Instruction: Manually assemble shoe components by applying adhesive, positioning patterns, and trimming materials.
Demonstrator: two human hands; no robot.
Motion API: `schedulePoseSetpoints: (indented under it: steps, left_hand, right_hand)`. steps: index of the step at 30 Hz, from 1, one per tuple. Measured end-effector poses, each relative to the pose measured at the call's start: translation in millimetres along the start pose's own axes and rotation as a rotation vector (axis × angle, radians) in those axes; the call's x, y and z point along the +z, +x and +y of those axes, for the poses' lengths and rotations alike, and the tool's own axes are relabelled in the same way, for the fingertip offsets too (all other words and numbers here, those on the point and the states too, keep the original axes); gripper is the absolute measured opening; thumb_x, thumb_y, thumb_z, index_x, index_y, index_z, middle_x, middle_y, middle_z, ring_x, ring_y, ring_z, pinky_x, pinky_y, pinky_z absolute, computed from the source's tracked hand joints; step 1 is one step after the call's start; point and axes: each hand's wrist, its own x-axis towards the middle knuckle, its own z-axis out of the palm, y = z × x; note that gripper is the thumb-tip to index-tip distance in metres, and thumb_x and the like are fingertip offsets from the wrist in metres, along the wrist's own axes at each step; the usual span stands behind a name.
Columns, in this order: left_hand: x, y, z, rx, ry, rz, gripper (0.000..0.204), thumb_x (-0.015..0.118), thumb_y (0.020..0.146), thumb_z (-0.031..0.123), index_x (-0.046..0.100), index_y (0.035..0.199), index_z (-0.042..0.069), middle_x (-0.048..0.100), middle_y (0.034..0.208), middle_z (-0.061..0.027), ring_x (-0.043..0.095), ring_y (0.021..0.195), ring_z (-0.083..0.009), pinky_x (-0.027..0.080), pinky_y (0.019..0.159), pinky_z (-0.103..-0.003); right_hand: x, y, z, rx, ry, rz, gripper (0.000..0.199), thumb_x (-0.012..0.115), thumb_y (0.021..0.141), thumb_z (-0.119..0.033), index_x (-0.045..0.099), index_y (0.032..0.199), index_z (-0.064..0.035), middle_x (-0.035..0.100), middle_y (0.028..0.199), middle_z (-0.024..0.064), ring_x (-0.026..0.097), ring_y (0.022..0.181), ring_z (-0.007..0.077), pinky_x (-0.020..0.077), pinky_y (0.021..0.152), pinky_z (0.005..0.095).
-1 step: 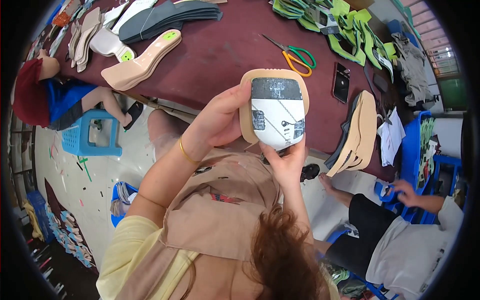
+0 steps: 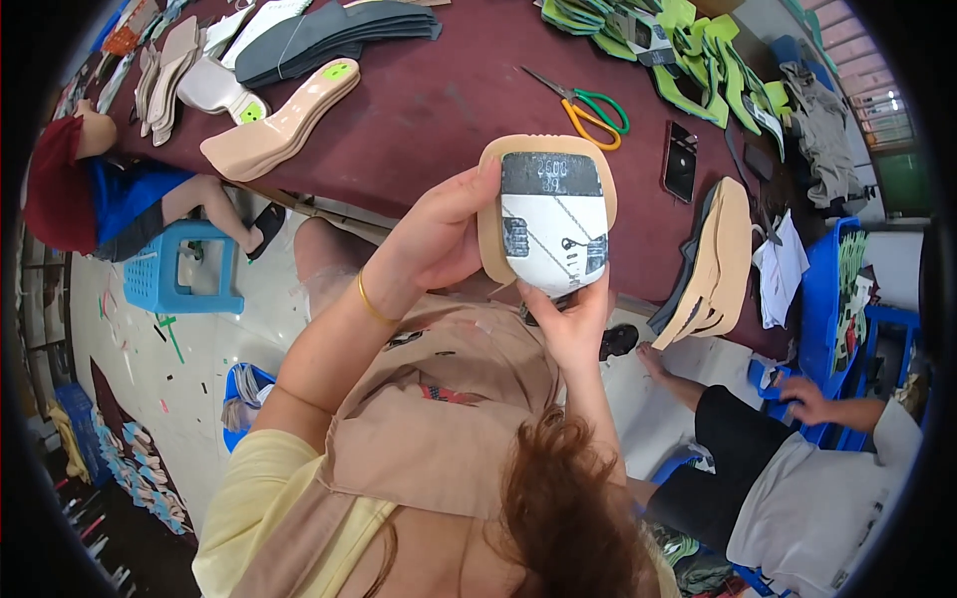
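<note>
Above the near edge of the table I hold a tan, rounded shoe insole [image 2: 490, 234] with a white and black printed piece [image 2: 553, 224] lying on its face. My left hand [image 2: 444, 229] grips the insole's left side, thumb on the front near the top and fingers behind it. At the lower edge, my right hand [image 2: 573, 324] pinches it, with the thumb at the bottom and the fingers partly hidden behind. Beyond it lie scissors [image 2: 583, 108] with green and orange handles, their blades pointing to the far left.
On the maroon table [image 2: 439, 110] are stacked tan insoles [image 2: 289, 125], dark grey sheets [image 2: 339, 42], green shoe pieces [image 2: 698, 70], a phone [image 2: 680, 161] and more tan pieces [image 2: 713, 259]. A co-worker [image 2: 817, 488] sits at the right; another person [image 2: 120, 189] is by a blue stool [image 2: 179, 269].
Both my hands and the insole stay in place. The co-worker's hand at the right has shifted slightly downward.
</note>
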Motion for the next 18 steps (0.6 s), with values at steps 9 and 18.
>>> schedulePoseSetpoints:
  steps: [9,18]
  left_hand:
    - [1,16,4,-0.040,0.026,-0.081,0.047,0.048,0.095,0.033,0.043,0.128,0.001,0.054,0.122,-0.0086,0.053,0.112,-0.0202,0.043,0.097,-0.036]
    - [-12,39,40,-0.244,-0.018,-0.023,0.030,0.050,0.092,0.008,0.048,0.120,-0.003,0.057,0.117,-0.0163,0.060,0.104,-0.0239,0.050,0.092,-0.036]
  right_hand:
    - [-1,16,11,-0.088,-0.066,0.071,0.047,0.075,0.073,-0.011,0.042,0.104,0.0011,0.063,0.101,0.0138,0.063,0.092,0.0174,0.0490,0.078,0.0304]
    - [-60,43,-27,-0.210,0.049,-0.151,0.037,0.066,0.080,-0.006,0.053,0.114,-0.0020,0.057,0.101,0.0018,0.053,0.094,0.0087,0.0440,0.082,0.0232]
